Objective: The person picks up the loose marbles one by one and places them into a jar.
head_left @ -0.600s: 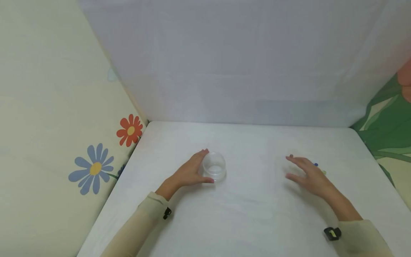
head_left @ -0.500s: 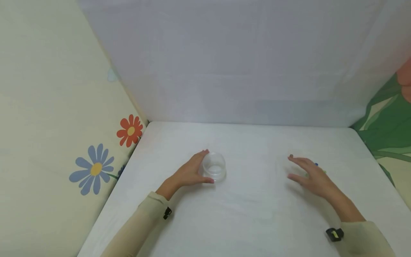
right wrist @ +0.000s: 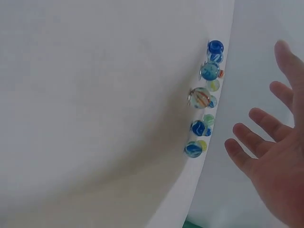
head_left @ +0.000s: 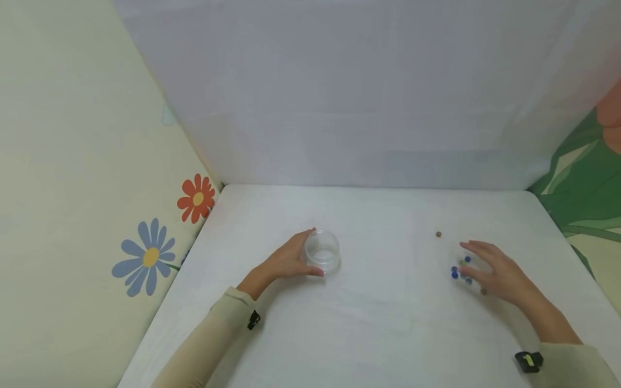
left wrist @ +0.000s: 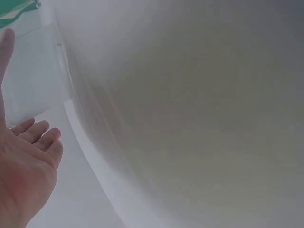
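In the head view my left hand (head_left: 286, 260) holds a small clear round jar (head_left: 324, 252), thumb at its near side and fingers behind it. The left wrist view shows the jar (left wrist: 31, 71) between thumb and fingers; no contents are visible in it. My right hand (head_left: 502, 275) hovers, fingers spread and relaxed, over a cluster of glass marbles (head_left: 454, 275) at the right. In the right wrist view the palm (right wrist: 280, 166) holds nothing, and several blue, green and striped marbles (right wrist: 210, 71) lie on the table beyond it. The hand hides part of the cluster.
A single brownish marble (head_left: 439, 234) lies apart, behind the cluster. The white table (head_left: 368, 323) meets a white sheet (head_left: 339, 108) at the back. Flower-patterned cloth (head_left: 73, 161) hangs at the left, and similar cloth (head_left: 587, 183) at the right.
My right hand has moved right and toward me, away from the brownish marble, uncovering blue marbles. The left hand and the jar have stayed in place.
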A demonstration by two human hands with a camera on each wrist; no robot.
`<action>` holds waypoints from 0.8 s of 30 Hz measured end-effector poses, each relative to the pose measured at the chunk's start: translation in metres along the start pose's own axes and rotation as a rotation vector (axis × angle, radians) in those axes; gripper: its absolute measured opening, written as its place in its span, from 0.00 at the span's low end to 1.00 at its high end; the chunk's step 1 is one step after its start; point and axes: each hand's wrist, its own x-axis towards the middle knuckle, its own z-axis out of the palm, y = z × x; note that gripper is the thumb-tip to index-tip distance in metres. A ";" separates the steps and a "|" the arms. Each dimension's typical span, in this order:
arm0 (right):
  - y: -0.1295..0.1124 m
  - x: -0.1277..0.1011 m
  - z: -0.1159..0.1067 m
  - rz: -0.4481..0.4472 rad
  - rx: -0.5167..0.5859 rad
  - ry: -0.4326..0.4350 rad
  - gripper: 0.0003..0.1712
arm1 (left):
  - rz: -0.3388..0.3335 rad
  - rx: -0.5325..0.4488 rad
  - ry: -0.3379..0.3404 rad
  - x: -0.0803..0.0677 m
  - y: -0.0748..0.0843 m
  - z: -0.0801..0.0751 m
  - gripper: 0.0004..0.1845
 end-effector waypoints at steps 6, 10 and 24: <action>0.020 -0.009 -0.003 -0.051 -0.016 0.042 0.36 | -0.017 -0.025 0.001 0.002 0.001 0.001 0.62; 0.032 -0.014 -0.005 -0.071 -0.049 0.064 0.37 | -0.039 -0.026 0.002 0.003 0.002 0.001 0.61; 0.069 -0.033 -0.011 -0.098 -0.056 0.098 0.36 | -0.053 -0.030 -0.014 0.007 0.003 0.002 0.58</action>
